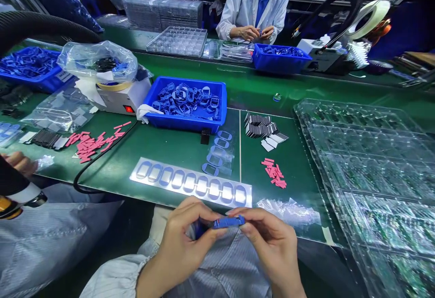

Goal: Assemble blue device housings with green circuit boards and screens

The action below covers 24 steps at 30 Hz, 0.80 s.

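Note:
A small blue plastic frame [228, 222] is held edge-on between my two hands, just off the near edge of the table. My left hand [181, 234] pinches its left end between thumb and fingers. On the other end, my right hand [273, 243] grips with thumb and forefinger. Right beyond my hands lies a pale strip [190, 182] carrying a row of oval-ring stickers. Further along, several oval rings [217, 157] rest on a clear sheet. The face of the frame is turned away and cannot be made out.
A blue bin [190, 123] holds many blue frames. Pink strips [273, 172], black-and-white pieces [261, 128] and crumpled clear film [290, 212] lie to the right, beside stacked clear trays [370, 166]. A cable [102, 155] loops at left. A co-worker [254, 8] sits opposite; another person's hand [20, 163] shows left.

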### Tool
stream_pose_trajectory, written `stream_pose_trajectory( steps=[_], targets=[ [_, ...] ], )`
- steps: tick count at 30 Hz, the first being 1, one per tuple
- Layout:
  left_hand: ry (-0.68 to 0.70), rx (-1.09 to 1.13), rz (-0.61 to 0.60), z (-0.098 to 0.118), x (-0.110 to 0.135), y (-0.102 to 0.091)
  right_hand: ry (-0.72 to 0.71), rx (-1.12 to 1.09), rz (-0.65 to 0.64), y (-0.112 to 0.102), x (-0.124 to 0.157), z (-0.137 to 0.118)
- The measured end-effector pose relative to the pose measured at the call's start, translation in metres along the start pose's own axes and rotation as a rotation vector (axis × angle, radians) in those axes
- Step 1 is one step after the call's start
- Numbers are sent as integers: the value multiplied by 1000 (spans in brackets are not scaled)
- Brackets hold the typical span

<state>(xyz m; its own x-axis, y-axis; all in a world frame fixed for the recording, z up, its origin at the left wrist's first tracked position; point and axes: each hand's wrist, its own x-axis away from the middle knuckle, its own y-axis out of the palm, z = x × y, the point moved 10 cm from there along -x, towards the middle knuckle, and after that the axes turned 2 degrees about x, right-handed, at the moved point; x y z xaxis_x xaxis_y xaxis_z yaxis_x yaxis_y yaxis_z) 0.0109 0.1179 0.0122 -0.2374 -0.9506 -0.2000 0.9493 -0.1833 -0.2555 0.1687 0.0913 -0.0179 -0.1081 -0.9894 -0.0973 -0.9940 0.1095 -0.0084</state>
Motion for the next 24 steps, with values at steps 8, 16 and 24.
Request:
stream_pose_trajectory(
  steps=[8,16,24],
  targets=[
    [-176,239,115,-25,1,-2,-117,289,108,6,7,-9],
    [-120,277,195,-18,7,1,1,288,340,5,17,-5],
    [-56,144,146,-16,2,-7,175,111,144,2,13,12]
  ],
)
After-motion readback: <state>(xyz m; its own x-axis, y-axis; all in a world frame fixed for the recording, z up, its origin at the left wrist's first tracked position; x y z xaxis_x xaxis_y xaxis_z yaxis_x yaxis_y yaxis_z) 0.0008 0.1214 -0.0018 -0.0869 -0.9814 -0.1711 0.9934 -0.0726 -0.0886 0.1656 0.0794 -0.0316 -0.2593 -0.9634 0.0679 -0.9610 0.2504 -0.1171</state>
